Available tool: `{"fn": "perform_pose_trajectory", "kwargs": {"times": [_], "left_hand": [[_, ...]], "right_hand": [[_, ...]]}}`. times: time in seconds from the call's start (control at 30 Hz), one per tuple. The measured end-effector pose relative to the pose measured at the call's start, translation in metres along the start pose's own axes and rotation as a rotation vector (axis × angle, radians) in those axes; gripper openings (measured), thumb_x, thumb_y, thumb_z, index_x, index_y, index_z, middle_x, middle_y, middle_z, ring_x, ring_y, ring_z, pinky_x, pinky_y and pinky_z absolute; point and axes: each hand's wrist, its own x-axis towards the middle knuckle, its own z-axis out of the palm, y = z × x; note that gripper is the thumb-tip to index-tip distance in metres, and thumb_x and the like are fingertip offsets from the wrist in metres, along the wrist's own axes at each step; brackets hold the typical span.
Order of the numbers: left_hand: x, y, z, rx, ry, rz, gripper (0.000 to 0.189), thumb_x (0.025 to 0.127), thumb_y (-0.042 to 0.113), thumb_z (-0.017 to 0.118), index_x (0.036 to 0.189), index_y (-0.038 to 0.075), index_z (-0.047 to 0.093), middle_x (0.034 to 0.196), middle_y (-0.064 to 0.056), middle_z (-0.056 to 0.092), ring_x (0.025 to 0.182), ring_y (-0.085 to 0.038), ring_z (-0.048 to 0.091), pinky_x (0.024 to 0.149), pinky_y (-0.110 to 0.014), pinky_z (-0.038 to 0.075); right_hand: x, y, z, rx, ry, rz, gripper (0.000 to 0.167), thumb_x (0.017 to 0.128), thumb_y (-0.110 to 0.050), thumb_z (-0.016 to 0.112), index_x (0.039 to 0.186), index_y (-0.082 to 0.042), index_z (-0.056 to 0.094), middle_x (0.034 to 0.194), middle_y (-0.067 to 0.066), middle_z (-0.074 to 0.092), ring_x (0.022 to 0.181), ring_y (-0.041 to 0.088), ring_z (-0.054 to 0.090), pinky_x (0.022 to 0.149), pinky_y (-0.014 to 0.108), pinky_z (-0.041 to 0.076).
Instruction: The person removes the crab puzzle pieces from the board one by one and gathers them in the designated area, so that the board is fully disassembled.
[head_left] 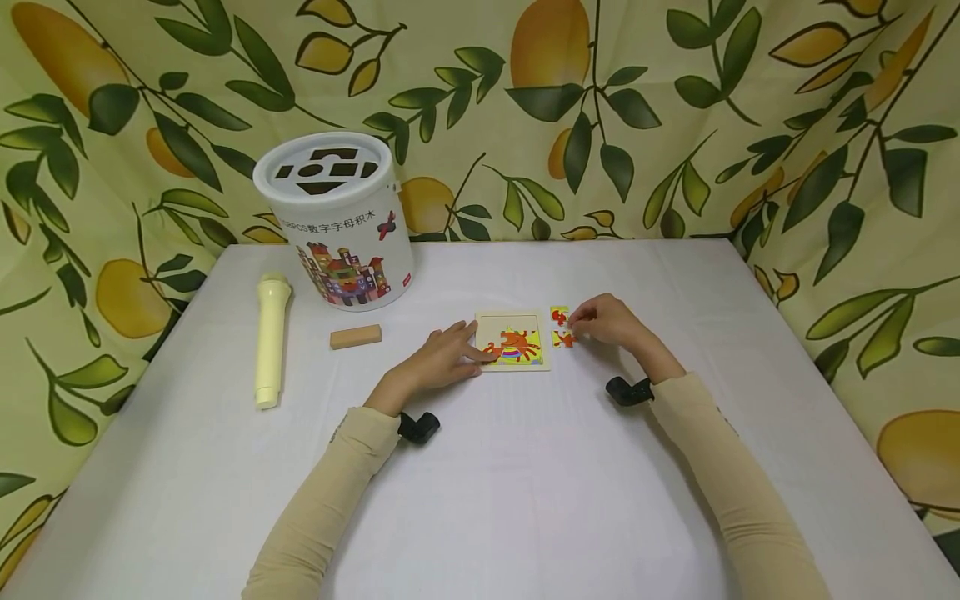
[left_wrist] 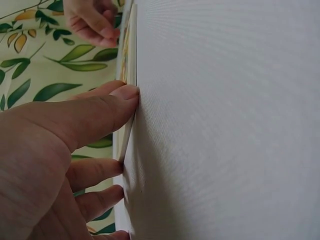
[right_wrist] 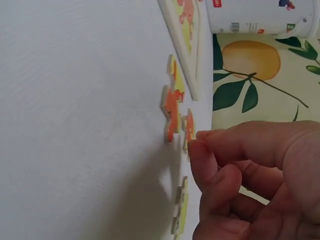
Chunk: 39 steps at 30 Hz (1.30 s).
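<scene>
A small wooden jigsaw tray (head_left: 544, 350) with an orange crab-like picture lies flat on the table, bare wood showing along its top. My left hand (head_left: 444, 357) rests at its left side, thumb and fingertips touching the frame (left_wrist: 131, 65). Just right of the tray, my right hand (head_left: 609, 321) pinches at the edge of a red-and-yellow puzzle piece (right_wrist: 189, 127), thumb and index together. A nearer orange-and-yellow puzzle piece (right_wrist: 172, 107) lies beside it. Another yellow puzzle piece (right_wrist: 183, 207) lies below the right hand in the right wrist view.
Back left stands a white block bucket (head_left: 352, 242) with a shape-cut lid. In front of it lie a wooden block (head_left: 356, 337) and a cream toy microphone (head_left: 271, 342). A fruit-patterned cloth (head_left: 465, 108) hangs behind the white table (head_left: 525, 492).
</scene>
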Motion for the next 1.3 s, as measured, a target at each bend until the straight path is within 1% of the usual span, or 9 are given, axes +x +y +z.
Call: {"fn": "perform_pose_trajectory", "kwargs": {"times": [0.13,0.27,0.37,0.43,0.5,0.63,0.8,1.07,1.3], "left_hand": [[0.0,0.0,0.0,-0.005,-0.004,-0.012,0.031,0.088,0.023,0.061,0.12,0.022,0.063,0.148,-0.02,0.027,0.139,-0.038,0.019,0.106,-0.064,0.017],[0.0,0.0,0.0,-0.007,-0.003,-0.003,0.032,0.089,0.023,0.06,0.12,0.022,0.062,0.148,-0.021,0.026,0.139,-0.039,0.019,0.105,-0.065,0.017],[0.0,-0.001,0.0,-0.006,-0.001,0.01,0.032,0.089,0.024,0.06,0.121,0.023,0.061,0.148,-0.022,0.026,0.138,-0.041,0.02,0.104,-0.066,0.018],[0.0,-0.001,0.001,-0.006,0.0,0.017,0.032,0.089,0.023,0.06,0.121,0.023,0.061,0.147,-0.022,0.026,0.137,-0.042,0.02,0.103,-0.066,0.019],[0.001,-0.002,0.001,-0.001,0.004,0.024,0.032,0.089,0.023,0.06,0.121,0.023,0.062,0.147,-0.023,0.027,0.137,-0.042,0.021,0.103,-0.066,0.019],[0.001,-0.002,0.002,0.001,0.01,0.026,0.032,0.089,0.023,0.06,0.12,0.022,0.062,0.147,-0.022,0.028,0.137,-0.042,0.022,0.103,-0.066,0.02],[0.0,-0.002,0.0,0.008,0.008,0.021,0.031,0.089,0.024,0.06,0.12,0.023,0.062,0.147,-0.022,0.027,0.137,-0.041,0.021,0.103,-0.065,0.02],[0.0,0.0,0.0,0.012,0.009,0.02,0.032,0.089,0.024,0.06,0.121,0.024,0.062,0.147,-0.022,0.027,0.137,-0.042,0.021,0.103,-0.065,0.02],[0.0,0.0,0.0,0.0,0.006,0.014,0.032,0.089,0.023,0.06,0.12,0.023,0.062,0.147,-0.022,0.027,0.137,-0.042,0.021,0.103,-0.065,0.02]], "right_hand": [[0.002,-0.011,0.003,0.011,-0.011,-0.036,0.019,0.088,-0.014,0.059,0.099,-0.002,0.068,0.088,0.01,0.063,0.075,0.019,0.048,0.06,0.024,0.04],[0.006,-0.026,0.013,0.055,-0.078,-0.101,0.022,0.09,-0.013,0.054,0.106,-0.003,0.065,0.082,0.009,0.058,0.063,0.017,0.046,0.054,0.024,0.039],[0.01,-0.038,0.023,0.068,-0.122,-0.147,0.024,0.091,-0.012,0.05,0.11,-0.003,0.063,0.078,0.007,0.054,0.058,0.015,0.043,0.051,0.024,0.037],[0.013,-0.045,0.03,0.068,-0.139,-0.169,0.025,0.091,-0.011,0.049,0.111,-0.003,0.062,0.078,0.007,0.054,0.059,0.015,0.044,0.053,0.024,0.038],[0.016,-0.05,0.037,0.061,-0.145,-0.185,0.026,0.091,-0.012,0.049,0.111,-0.002,0.061,0.08,0.007,0.055,0.065,0.015,0.045,0.057,0.023,0.038],[0.02,-0.056,0.046,0.052,-0.138,-0.167,0.025,0.093,-0.013,0.049,0.111,-0.003,0.061,0.083,0.007,0.057,0.073,0.017,0.048,0.063,0.023,0.039],[0.022,-0.057,0.051,0.043,-0.116,-0.135,0.024,0.093,-0.016,0.05,0.109,-0.003,0.061,0.084,0.007,0.055,0.074,0.017,0.048,0.064,0.024,0.039],[0.02,-0.056,0.053,0.047,-0.096,-0.143,0.022,0.093,-0.016,0.05,0.106,-0.002,0.061,0.081,0.006,0.054,0.071,0.016,0.047,0.062,0.024,0.038],[0.019,-0.052,0.054,0.099,-0.082,-0.165,0.019,0.093,-0.014,0.049,0.106,-0.005,0.057,0.077,0.005,0.05,0.07,0.017,0.045,0.062,0.024,0.038]]}}
